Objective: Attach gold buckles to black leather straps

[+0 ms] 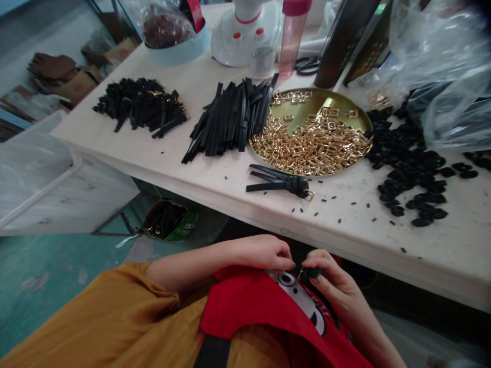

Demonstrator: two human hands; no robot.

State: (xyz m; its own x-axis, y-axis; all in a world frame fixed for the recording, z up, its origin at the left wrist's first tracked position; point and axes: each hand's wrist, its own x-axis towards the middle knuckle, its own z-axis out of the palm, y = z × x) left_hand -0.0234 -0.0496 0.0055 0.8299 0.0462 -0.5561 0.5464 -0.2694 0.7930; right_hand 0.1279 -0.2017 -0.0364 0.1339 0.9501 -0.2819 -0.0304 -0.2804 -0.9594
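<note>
Over my lap, in front of the table edge, my two hands are close together. My right hand grips a small black strap piece with a glint of gold at its left side. Beside it, my left hand is closed in a pinch; what its fingertips hold is hidden. On the table just beyond lies a small bunch of black straps with buckles. Behind it stands a round gold tray heaped with small gold buckles. A pile of plain black straps lies left of the tray, touching its rim.
Many black loop-like pieces spread at right beside clear plastic bags. At far left lies a heap of buckled straps. A pink bottle, scissors and a white machine base stand behind. Below is a green bin.
</note>
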